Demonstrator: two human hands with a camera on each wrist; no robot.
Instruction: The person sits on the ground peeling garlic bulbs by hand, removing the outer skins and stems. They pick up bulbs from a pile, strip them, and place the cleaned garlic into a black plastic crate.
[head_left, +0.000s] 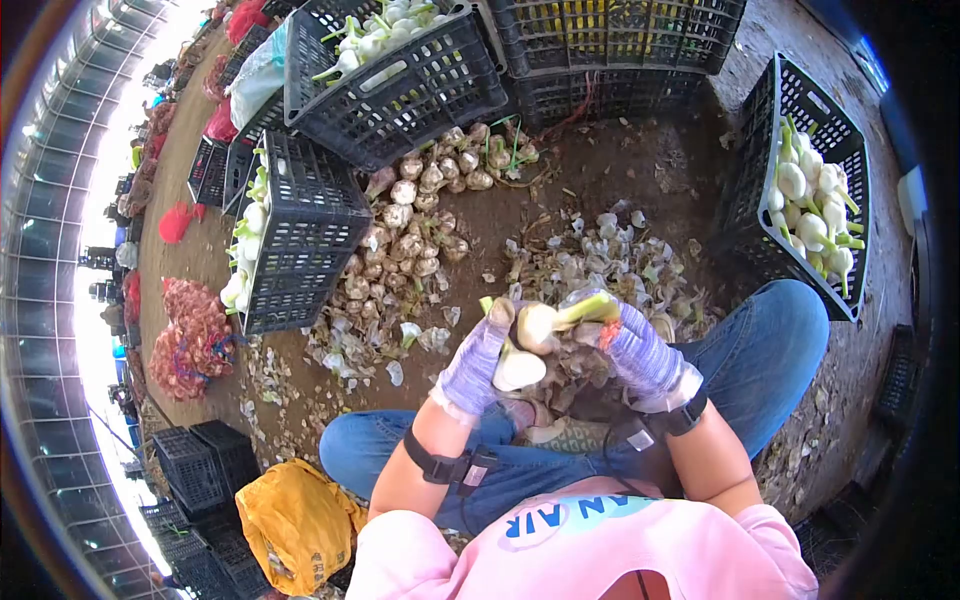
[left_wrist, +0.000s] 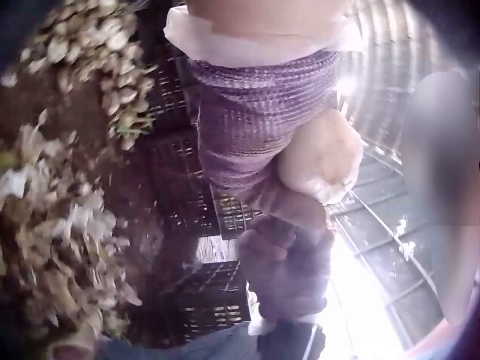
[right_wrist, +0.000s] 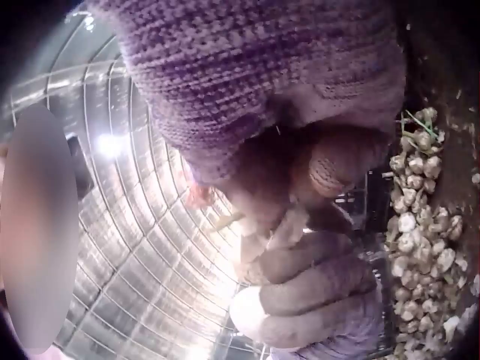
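My left hand (head_left: 472, 362), in a purple knit glove, curls round a smooth white garlic bulb (head_left: 519, 370); the left wrist view shows that bulb (left_wrist: 326, 159) low against the palm. Between both hands is a second garlic bulb (head_left: 537, 328), browner, with a thick green stem (head_left: 590, 306). Left fingertips press at this bulb's side. The right hand (head_left: 640, 348), gloved alike, grips its stem end, and orange tape shows on a finger. In the right wrist view, the right fingers (right_wrist: 341, 161) meet the left hand (right_wrist: 322, 289) at the bulb, mostly hidden by them.
Unpeeled garlic bulbs (head_left: 410, 235) are heaped ahead on the dirt floor, beside scattered skins (head_left: 600, 262). Black crates of trimmed bulbs stand at the left (head_left: 300, 240), ahead (head_left: 410, 110) and at the right (head_left: 750, 205). A yellow bag (head_left: 295, 525) lies by the left knee.
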